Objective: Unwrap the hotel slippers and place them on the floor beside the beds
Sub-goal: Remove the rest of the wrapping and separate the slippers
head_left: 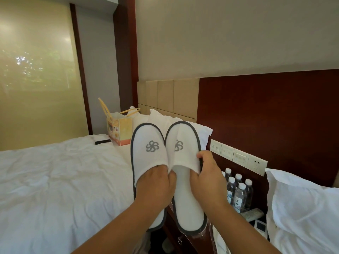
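Two white hotel slippers with dark grey trim and a grey swirl logo are held up side by side, toes up, in front of me. My left hand [156, 186] grips the left slipper [148, 145] at its opening. My right hand [207, 178] pinches the edge of the upper on the right slipper [185, 204]. No wrapping shows on either slipper. They hang above the gap between the two beds.
A white-sheeted bed [55, 180] lies on the left with a yellow gift bag [119, 131] and a black remote [103, 142]. Several water bottles [236, 189] stand on the dark nightstand. Wall switches [238, 158] sit above them. A second bed's pillow [302, 208] is at the right.
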Motion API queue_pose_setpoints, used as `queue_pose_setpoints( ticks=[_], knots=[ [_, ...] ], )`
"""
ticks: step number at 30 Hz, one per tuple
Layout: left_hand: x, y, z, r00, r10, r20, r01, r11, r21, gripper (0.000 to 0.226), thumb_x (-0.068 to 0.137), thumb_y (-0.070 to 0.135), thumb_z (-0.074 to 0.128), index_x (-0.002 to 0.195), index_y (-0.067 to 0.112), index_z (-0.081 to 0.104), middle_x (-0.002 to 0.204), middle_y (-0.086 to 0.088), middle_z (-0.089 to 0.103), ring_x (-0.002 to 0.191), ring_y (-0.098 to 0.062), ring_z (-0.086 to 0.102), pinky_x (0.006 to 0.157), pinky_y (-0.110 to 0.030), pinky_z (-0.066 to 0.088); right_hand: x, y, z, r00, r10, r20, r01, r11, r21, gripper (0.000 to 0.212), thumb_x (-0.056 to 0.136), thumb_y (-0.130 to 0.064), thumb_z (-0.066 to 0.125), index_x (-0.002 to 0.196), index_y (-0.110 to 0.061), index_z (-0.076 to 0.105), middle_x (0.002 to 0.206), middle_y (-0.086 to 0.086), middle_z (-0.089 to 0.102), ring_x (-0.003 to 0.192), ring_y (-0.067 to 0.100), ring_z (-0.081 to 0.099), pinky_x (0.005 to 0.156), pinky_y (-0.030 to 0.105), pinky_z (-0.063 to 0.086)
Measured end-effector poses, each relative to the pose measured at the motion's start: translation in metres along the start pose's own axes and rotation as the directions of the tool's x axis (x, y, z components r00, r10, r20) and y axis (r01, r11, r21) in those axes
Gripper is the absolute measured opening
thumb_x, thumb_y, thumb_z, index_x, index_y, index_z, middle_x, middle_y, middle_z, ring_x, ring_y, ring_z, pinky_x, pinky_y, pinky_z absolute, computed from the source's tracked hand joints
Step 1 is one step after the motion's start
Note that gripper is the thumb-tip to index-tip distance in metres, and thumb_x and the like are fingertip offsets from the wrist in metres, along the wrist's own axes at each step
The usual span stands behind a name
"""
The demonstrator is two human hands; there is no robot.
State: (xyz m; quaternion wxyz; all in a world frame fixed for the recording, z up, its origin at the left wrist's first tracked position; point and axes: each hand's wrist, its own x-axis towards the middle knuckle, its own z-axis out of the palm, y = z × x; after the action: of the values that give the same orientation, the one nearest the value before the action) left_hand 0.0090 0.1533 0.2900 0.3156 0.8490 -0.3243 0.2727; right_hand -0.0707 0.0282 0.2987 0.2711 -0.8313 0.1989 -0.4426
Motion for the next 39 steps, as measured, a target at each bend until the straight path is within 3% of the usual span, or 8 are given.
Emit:
queue_pose_setpoints(
  ticks=[6,17,20,23,28,33,36,39],
  knots=[
    [0.008,-0.013,-0.013,0.999,0.034,0.035,-0.037,0.996,0.087,0.035,0.086,0.041,0.057,0.07,0.016,0.037,0.065,0.006,0.039,0.061,-0.016,0.043,0.058,-0.027,0.036,0.01,0.023,-0.01,0.998,0.066,0.02,-0.064,0.992,-0.112,0.022,0.092,-0.02,0.048,0.104,-0.035,0.037,0.067,-0.01,0.059,0.057,0.012,0.059,0.053,0.039,0.055],
    [0.007,-0.015,-0.015,0.997,-0.039,0.062,0.043,0.996,-0.072,0.034,0.084,0.033,0.056,0.063,0.023,0.031,0.065,0.01,0.037,0.065,-0.016,0.046,0.062,-0.027,0.035,0.005,0.013,0.002,0.961,0.273,0.04,-0.263,0.866,0.425,0.005,0.092,-0.036,0.057,0.089,-0.039,0.054,0.083,-0.011,0.066,0.078,0.008,0.065,0.057,0.031,0.052],
    [0.001,-0.014,-0.01,0.997,-0.063,0.042,0.07,0.982,-0.173,0.03,0.08,0.044,0.053,0.065,0.022,0.038,0.068,0.011,0.042,0.068,-0.013,0.046,0.064,-0.026,0.037,-0.003,0.0,0.005,0.932,0.333,0.143,-0.354,0.752,0.556,0.009,0.086,-0.04,0.064,0.089,-0.043,0.056,0.081,-0.011,0.07,0.072,0.007,0.068,0.052,0.026,0.054],
    [-0.003,-0.019,-0.005,0.996,-0.091,-0.002,0.087,0.955,-0.283,0.037,0.082,0.053,0.057,0.084,0.017,0.051,0.083,0.014,0.05,0.078,-0.007,0.048,0.077,-0.025,0.042,-0.004,-0.004,0.003,0.853,0.328,0.405,-0.521,0.505,0.688,0.022,0.084,-0.027,0.074,0.103,-0.035,0.064,0.09,-0.002,0.076,0.084,0.024,0.074,0.068,0.046,0.062],
    [-0.005,-0.019,-0.005,0.991,-0.12,-0.067,0.094,0.948,-0.303,0.028,0.087,0.022,0.068,0.068,0.016,0.049,0.07,0.01,0.043,0.073,-0.02,0.052,0.076,-0.036,0.051,-0.008,0.0,-0.003,0.702,-0.072,0.709,-0.704,0.083,0.705,0.064,0.072,-0.02,0.074,0.132,-0.007,0.059,0.13,0.026,0.061,0.112,0.04,0.061,0.088,0.051,0.052],
    [-0.008,-0.012,-0.002,0.968,-0.188,-0.163,0.103,0.899,-0.425,0.045,0.08,0.013,0.077,0.056,0.026,0.041,0.055,0.012,0.043,0.052,-0.012,0.048,0.058,-0.03,0.047,-0.018,0.009,0.012,0.715,-0.046,0.698,-0.698,-0.004,0.716,0.035,0.064,-0.012,0.071,0.098,-0.013,0.079,0.106,0.017,0.074,0.093,0.033,0.072,0.075,0.046,0.058],
    [-0.006,-0.016,0.001,0.949,-0.283,-0.139,0.18,0.847,-0.5,0.042,0.077,0.018,0.079,0.051,0.015,0.045,0.048,0.0,0.048,0.047,-0.017,0.052,0.05,-0.033,0.05,-0.019,0.013,0.017,0.721,-0.01,0.693,-0.692,-0.055,0.72,0.05,0.062,-0.007,0.073,0.112,-0.009,0.073,0.115,0.02,0.071,0.097,0.035,0.07,0.078,0.047,0.057],
    [-0.004,-0.021,0.001,0.948,-0.289,-0.133,0.179,0.831,-0.526,0.036,0.072,0.027,0.083,0.061,0.002,0.06,0.062,-0.018,0.064,0.061,-0.032,0.064,0.065,-0.045,0.058,-0.015,0.011,0.014,0.712,0.072,0.699,-0.701,0.011,0.713,0.054,0.065,-0.01,0.071,0.118,-0.005,0.067,0.114,0.02,0.071,0.096,0.035,0.07,0.076,0.048,0.057]
  ],
)
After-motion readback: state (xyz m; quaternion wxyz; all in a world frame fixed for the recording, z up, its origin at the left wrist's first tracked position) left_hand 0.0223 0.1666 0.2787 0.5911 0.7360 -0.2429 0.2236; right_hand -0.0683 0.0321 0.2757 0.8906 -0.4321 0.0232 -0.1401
